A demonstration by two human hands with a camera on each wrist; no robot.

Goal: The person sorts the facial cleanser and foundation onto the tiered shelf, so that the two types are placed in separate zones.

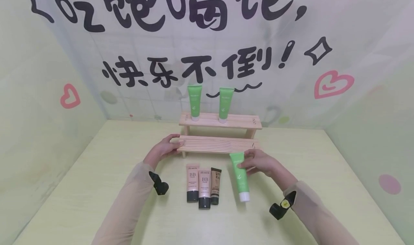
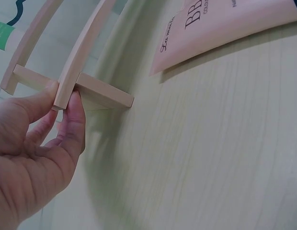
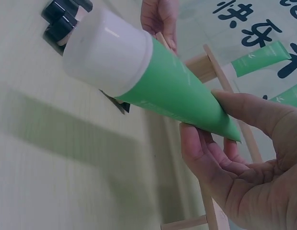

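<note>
A two-step wooden stand (image 1: 220, 144) sits at the back of the table. My left hand (image 1: 165, 147) pinches the left end of its lower board, thumb on top and fingers beneath, as the left wrist view shows. In my right hand (image 1: 260, 162) is a green tube (image 1: 240, 176) with a white cap, pinched near its flat end, cap pointing down and toward me. It hangs in front of the lower board's right part. Two more green tubes, one at left (image 1: 195, 102) and one at right (image 1: 225, 104), stand caps down on the upper board.
Between the hands lie two pink BB cream tubes, a left one (image 1: 192, 182) and a middle one (image 1: 204, 188), beside a brown tube (image 1: 215, 185), all with dark caps toward me. A printed cloth backdrop (image 1: 207, 44) rises behind the table (image 1: 181, 227), with walls at both sides.
</note>
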